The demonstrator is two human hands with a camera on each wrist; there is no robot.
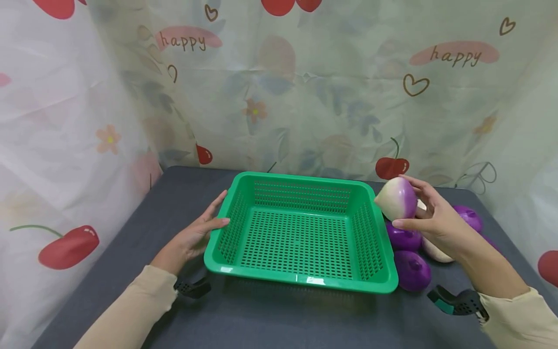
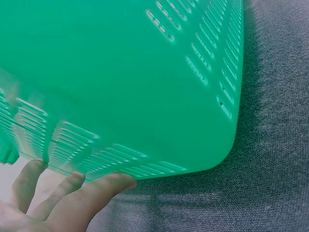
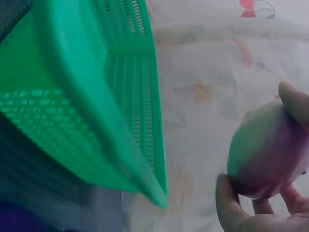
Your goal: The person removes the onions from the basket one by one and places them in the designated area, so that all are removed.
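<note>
A green perforated plastic basket [image 1: 296, 242] stands on the dark table with only its bare mesh floor showing inside. My left hand [image 1: 196, 237] holds its left side, thumb over the rim and the other fingers against the outer wall. In the left wrist view those fingers [image 2: 79, 193] touch the slotted side. Just beyond the right rim, my right hand [image 1: 440, 220] grips a white-and-purple turnip [image 1: 397, 198] between thumb and fingers, its pointed white end towards the basket. The right wrist view shows the turnip [image 3: 268, 150] raised beside the basket.
Right of the basket lie several round vegetables: glossy purple ones [image 1: 411, 271] with small nubs and a pale one [image 1: 437, 252], partly hidden behind the right hand. Dark cloth covers the table [image 1: 270, 320]. A patterned curtain [image 1: 305, 106] hangs around the back and sides.
</note>
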